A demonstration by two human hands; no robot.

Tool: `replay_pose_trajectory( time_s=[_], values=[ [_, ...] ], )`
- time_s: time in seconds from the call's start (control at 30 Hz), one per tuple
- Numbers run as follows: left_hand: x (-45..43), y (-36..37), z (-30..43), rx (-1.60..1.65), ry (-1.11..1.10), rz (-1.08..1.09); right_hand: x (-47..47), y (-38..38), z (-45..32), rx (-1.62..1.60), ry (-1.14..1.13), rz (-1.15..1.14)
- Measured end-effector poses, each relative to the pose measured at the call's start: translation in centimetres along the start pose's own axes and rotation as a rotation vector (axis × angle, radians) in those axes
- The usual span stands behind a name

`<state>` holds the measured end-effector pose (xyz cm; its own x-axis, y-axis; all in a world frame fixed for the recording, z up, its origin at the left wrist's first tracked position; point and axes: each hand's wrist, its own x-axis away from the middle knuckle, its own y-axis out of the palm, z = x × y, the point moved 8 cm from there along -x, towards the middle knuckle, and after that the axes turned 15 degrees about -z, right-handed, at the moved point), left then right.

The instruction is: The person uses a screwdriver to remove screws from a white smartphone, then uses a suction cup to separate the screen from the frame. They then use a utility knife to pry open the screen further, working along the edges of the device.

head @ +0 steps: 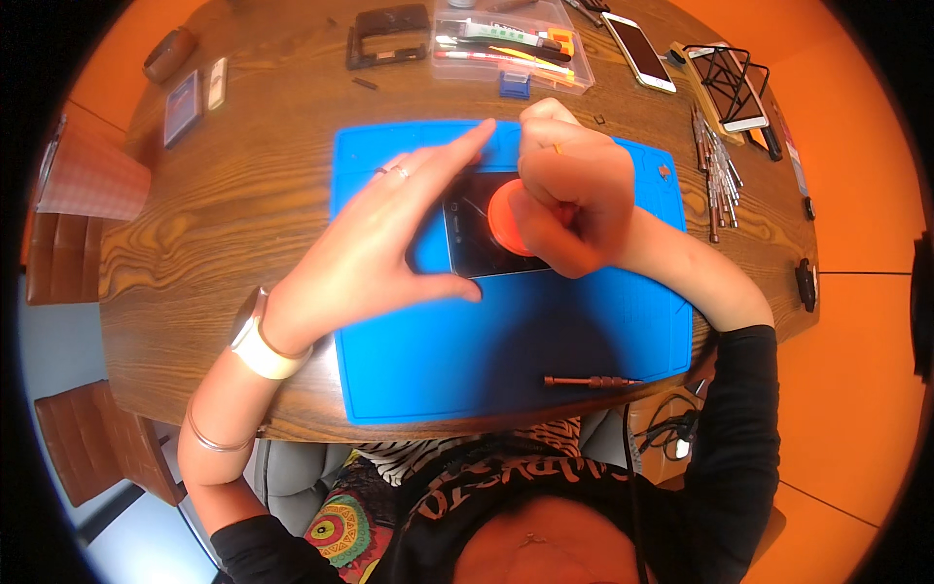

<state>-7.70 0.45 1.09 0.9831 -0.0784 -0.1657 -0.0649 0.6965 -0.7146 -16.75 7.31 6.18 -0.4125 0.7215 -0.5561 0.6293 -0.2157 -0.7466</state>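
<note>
A smartphone [471,248] with a black front lies sideways on a blue silicone repair mat [438,350]. On its screen sits a round orange-red suction cup [503,219]. My right hand [580,190] is curled in a fist over the cup and hides its handle. Around the phone's left end my left hand [365,233] is spread, thumb and fingers apart, with nothing between them. Whether its fingertips touch the phone's edge I cannot tell. Near the mat's front edge lies a brown precision screwdriver [591,381].
Several small screwdrivers [716,171] lie at the right. Behind the mat are a clear plastic tool box [584,77], a dark frame-like part [387,36] and a white smartphone [638,51]. A wire stand [740,84] rests over another phone [730,109]. A checked box [95,171] stands far left.
</note>
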Motion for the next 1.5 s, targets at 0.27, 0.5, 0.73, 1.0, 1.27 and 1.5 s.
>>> replay_pose_trajectory(
  time_s=[0.27, 0.5, 0.73, 1.0, 1.27, 1.5],
  values=[
    [0.2, 0.1, 0.8, -0.067, 0.016, 0.023, 0.2, 0.1, -0.1, 0.033, -0.081, 0.051],
    [0.1, 0.1, 0.6, -0.066, 0.021, 0.042, 0.5, 0.5, -0.7, 0.138, -0.115, -0.042],
    [0.2, 0.7, 0.8, -0.218, -0.054, 0.049, 0.9, 1.0, -0.9, 0.240, -0.047, -0.077],
    [0.3, 0.7, 0.4, -0.195, -0.088, 0.061, 0.6, 1.2, -0.8, 0.221, 0.099, -0.161],
    [0.2, 0.5, -0.1, -0.073, -0.100, 0.098, 1.6, 0.4, 0.2, 0.070, 0.103, 0.088],
    [0.1, 0.5, 0.1, -0.139, -0.106, 0.070, 1.9, -0.2, 1.0, -0.099, 0.170, 0.145]
  ],
)
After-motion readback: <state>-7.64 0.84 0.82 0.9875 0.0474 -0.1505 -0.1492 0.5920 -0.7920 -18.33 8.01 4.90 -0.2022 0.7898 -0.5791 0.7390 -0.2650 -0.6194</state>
